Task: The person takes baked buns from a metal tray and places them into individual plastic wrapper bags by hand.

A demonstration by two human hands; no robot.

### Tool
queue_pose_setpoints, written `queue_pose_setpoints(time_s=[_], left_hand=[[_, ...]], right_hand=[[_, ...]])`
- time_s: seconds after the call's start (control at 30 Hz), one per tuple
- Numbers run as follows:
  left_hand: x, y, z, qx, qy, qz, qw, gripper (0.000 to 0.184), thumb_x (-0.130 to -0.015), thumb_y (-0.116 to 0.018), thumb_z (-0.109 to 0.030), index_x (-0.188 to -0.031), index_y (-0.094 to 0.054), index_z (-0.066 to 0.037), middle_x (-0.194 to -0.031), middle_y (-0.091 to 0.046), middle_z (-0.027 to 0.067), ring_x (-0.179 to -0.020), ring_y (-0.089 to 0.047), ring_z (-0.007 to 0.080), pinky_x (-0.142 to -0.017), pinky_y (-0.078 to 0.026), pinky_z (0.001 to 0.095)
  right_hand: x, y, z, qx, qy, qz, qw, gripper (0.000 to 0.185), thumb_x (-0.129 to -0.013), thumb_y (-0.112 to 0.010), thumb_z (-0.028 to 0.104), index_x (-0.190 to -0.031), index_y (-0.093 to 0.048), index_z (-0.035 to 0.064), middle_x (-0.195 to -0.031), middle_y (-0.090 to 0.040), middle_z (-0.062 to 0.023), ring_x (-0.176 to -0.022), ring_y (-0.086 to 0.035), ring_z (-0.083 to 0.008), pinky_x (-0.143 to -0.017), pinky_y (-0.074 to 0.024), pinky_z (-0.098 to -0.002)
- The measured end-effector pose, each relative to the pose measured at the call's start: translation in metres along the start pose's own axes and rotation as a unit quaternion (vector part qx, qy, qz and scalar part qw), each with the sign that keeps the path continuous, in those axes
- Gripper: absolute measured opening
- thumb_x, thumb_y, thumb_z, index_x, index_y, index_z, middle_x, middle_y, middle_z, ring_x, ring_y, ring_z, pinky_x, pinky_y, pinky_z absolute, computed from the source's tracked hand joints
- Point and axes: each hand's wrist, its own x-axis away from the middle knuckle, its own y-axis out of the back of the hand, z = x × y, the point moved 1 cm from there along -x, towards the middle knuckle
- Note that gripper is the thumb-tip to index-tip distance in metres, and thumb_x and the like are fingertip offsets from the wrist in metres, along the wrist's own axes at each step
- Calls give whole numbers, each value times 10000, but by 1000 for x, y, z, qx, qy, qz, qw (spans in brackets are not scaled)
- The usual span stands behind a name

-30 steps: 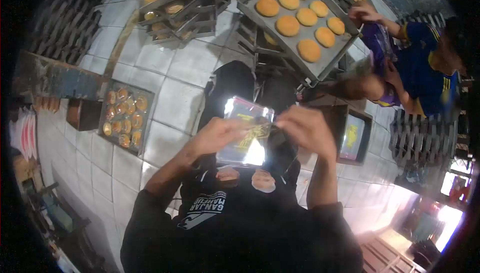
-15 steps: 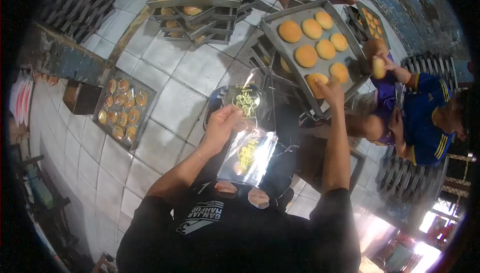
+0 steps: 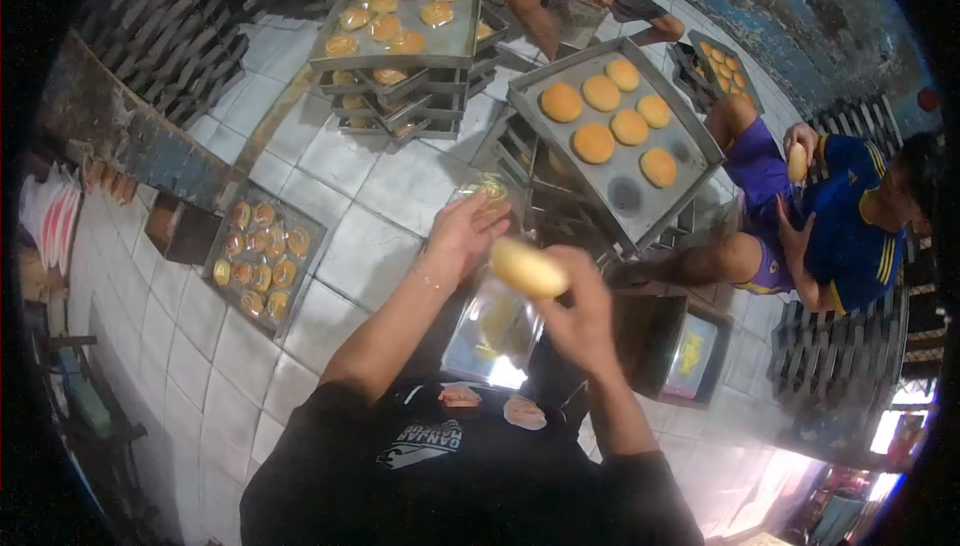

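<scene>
My left hand (image 3: 465, 241) pinches a clear plastic bag (image 3: 485, 188) with yellow print, raised in front of my chest. Just beside it, my right hand (image 3: 580, 311) grips a round golden bun (image 3: 528, 268), somewhat blurred by motion. Below both hands, a stack of printed clear bags (image 3: 490, 336) lies at my lap, partly hidden by my right hand. Ahead and to the right, a metal tray (image 3: 672, 211) holds several unwrapped buns (image 3: 594, 143); it rests on top of other trays.
Stacked trays (image 3: 325, 58) with wrapped buns stand ahead left. Another tray of wrapped buns (image 3: 264, 242) lies on the tiled floor at left. A person in blue (image 3: 850, 216) sits at right holding a bun; another in yellow sits ahead. A box (image 3: 655, 346) with a printed bag is at right.
My right hand has taken a bun from the tray and brought it back towards my left hand. The bag in my left hand has been lifted off the stack.
</scene>
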Motion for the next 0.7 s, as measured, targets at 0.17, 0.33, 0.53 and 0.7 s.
queue_pose_setpoints(time_s=[0.17, 0.33, 0.53, 0.7], left_hand=[[33, -37, 5, 21, 59, 81, 995, 318, -1041, -599, -295, -1205, -624, -23, -1190, -709, 128, -1105, -690, 254, -979, -551, 426], [75, -39, 2, 33, 83, 100, 991, 442, -1056, -497, -373, -1292, -623, -21, -1230, -710, 125, -1143, -682, 253, -1044, -505, 412], [60, 5, 16, 37, 21, 144, 989, 431, -1068, -479, -340, -1364, -590, -47, -1307, -668, 131, -1201, -648, 250, -1068, -495, 409], [48, 13, 22, 41, -63, 150, 986, 420, -1060, -537, -289, -1435, -515, -99, -1344, -623, 71, -1211, -621, 235, -1053, -500, 407]], right_hand=[[6, -12, -34, 123, 137, -92, 979, 422, -710, -722, -119, -1104, -620, -6, -1219, -635, -174, -1141, -647, -397, -1080, -491, -505], [-1, -24, -6, 205, 165, -81, 961, 459, -725, -755, -44, -1163, -627, 3, -1244, -644, -183, -1182, -635, -391, -1132, -423, -559], [2, -89, -13, 211, 108, 2, 971, 486, -839, -638, 23, -1320, -584, -16, -1289, -638, -203, -1324, -561, -390, -1195, -338, -582], [-20, -62, -6, 240, 148, 19, 959, 485, -878, -613, 56, -1351, -562, -37, -1183, -670, -214, -1270, -605, -377, -1193, -337, -582]])
